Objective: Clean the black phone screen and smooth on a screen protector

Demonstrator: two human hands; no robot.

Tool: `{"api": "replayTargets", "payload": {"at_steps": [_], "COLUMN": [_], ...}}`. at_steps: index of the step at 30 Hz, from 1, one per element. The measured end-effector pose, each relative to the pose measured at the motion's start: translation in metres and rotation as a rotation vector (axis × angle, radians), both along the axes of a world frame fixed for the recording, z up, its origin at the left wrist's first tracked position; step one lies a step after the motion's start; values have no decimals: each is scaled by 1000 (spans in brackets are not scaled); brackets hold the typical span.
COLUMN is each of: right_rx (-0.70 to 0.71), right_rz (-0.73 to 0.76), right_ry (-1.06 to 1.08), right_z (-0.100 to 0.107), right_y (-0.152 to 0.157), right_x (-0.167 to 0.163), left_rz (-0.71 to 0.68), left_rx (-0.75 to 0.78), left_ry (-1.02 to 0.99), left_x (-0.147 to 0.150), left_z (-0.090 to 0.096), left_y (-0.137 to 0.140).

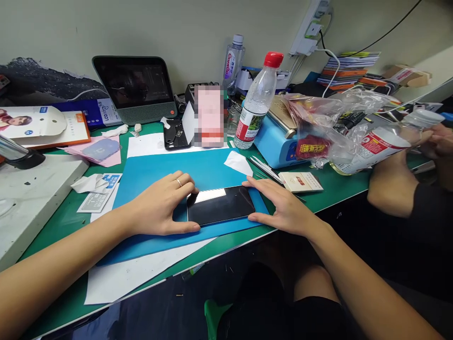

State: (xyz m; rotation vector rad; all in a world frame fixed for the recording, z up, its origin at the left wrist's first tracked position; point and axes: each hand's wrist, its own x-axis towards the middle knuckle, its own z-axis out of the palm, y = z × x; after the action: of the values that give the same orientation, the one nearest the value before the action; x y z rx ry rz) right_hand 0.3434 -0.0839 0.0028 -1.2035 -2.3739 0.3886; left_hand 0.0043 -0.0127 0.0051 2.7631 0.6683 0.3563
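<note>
A black smartphone (221, 206) lies screen up on the blue mat (155, 170), a bright reflection across its upper left part. At its left end, my left hand (163, 203), with a ring on one finger, grips it with the fingers at the far edge and the thumb at the near edge. My right hand (283, 205) spans the right end, fingertips at the far corner and thumb at the near one. Just beyond the phone, a crumpled white tissue (239, 162) rests on the mat. Tweezers (264, 167) lie to the right of it.
Behind the mat stand a tablet-like screen (134, 85), an opened dark phone (176, 134) and a red-capped bottle (256, 104). To the right are a blue device (276, 137), a cigarette pack (300, 182) and a plastic bag (318, 118). Another person's hand (439, 141) is beside a tilted bottle (375, 148).
</note>
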Motion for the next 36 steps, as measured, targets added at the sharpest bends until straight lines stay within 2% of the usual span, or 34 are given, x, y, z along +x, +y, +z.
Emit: {"api": "replayTargets", "payload": {"at_steps": [6, 17, 26, 36], "right_rx": [43, 27, -90, -123], "right_rz": [7, -2, -64, -61], "right_ry": [-10, -28, -87, -88], "right_z": [-1, -1, 4, 4], "right_y": [0, 2, 8, 10], "right_x": [0, -1, -4, -2], "left_rz": [25, 50, 72, 64], "left_rx": [-20, -61, -82, -64], "left_ry": [-7, -6, -3, 0], "left_x": [0, -1, 1, 1], "left_z": [1, 1, 4, 4], "left_y": [0, 1, 0, 1]}}
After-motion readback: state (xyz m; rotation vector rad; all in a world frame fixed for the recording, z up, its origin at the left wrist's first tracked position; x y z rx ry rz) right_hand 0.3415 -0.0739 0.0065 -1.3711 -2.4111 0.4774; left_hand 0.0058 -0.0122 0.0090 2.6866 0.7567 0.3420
